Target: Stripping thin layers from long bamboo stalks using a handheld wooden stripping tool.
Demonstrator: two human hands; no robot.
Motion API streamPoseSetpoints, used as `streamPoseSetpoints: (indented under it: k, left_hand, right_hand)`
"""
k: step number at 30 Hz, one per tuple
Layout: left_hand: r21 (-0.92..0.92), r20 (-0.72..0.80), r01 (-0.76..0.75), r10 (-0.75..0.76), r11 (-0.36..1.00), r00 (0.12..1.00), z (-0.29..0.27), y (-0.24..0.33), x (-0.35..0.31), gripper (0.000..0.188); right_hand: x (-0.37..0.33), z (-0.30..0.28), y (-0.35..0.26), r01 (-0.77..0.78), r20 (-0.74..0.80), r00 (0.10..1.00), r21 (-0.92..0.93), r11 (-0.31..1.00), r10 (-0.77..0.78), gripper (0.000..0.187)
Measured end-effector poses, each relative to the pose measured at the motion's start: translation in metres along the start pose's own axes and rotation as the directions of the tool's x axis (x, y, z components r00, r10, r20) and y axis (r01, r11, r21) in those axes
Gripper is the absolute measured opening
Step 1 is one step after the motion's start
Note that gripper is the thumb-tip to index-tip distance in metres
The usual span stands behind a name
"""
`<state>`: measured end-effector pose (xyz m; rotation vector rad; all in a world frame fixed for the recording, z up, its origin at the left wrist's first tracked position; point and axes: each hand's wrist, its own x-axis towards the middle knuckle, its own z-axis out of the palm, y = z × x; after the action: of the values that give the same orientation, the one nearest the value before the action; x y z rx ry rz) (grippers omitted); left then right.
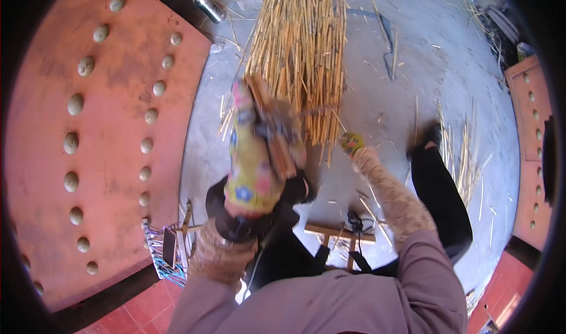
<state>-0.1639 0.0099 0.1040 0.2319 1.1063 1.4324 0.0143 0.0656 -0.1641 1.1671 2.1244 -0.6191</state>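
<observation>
My left hand (249, 157), in a yellow flowered glove, is raised close to the head camera. It is closed around a wooden tool with dark fittings (274, 135), blurred by motion, so its exact kind does not show. Lower down and to the right is my right hand (352, 143), also in a patterned yellow glove. Its fingers are closed, and a thin reed stalk (338, 120) runs up from it toward the cut ends of the bundle. That large bundle of dry reed stalks (300, 45) lies on the floor ahead, partly hidden behind my left hand.
Big orange doors with round studs (118, 139) flank the left; another studded panel (530, 145) stands at the right. A metal bottle (209, 7) lies at the back left. Loose reeds (463, 163) lie right of my leg. A woven stool (168, 248) holds a phone.
</observation>
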Motion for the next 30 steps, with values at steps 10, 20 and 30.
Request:
streamPoseSetpoints:
  k: [10,20,30]
  left_hand:
    - [-0.026,0.115,0.084,-0.081,0.996,0.990,0.008,-0.005,0.016,0.041]
    - [-0.027,0.035,0.211,-0.210,0.977,0.977,0.027,0.004,0.000,0.051]
    - [0.135,0.093,0.236,-0.250,0.962,0.964,0.026,-0.036,-0.002,0.048]
  right_hand:
    - [0.118,0.044,0.003,-0.015,-0.244,0.720,0.930,0.366,0.649,0.028]
    - [0.066,0.070,0.106,0.031,-0.304,0.817,0.872,0.489,0.490,0.024]
    - [-0.060,-0.025,0.094,-0.088,0.046,0.969,0.982,0.167,0.241,0.025]
